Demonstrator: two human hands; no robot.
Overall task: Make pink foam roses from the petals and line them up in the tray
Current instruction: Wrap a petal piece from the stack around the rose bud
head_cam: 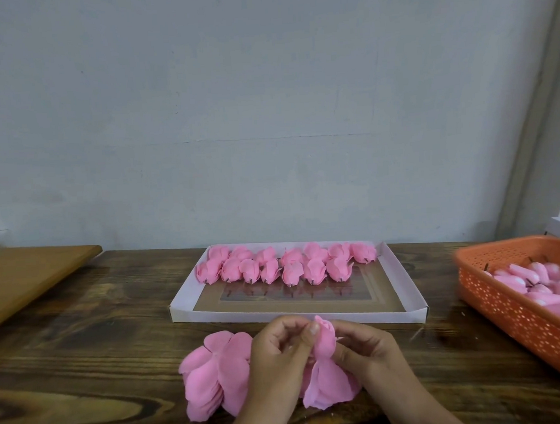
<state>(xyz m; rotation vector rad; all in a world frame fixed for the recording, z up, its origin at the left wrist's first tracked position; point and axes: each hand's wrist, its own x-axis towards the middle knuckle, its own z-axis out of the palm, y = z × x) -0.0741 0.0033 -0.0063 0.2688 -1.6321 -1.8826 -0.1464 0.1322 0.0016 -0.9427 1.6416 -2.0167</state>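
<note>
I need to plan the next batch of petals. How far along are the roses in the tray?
Done: two rows of finished roses fill the far part of the white tray. In hand: the left hand and right hand wrap petals around one rose bud. Left: the tray's near part is bare, a stack of loose petals waits, and the orange basket holds many buds.

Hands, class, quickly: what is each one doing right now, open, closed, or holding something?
Left hand: closed, fingers pinching the half-made pink rose near its bud.
Right hand: closed, gripping the same rose from the other side.
</note>
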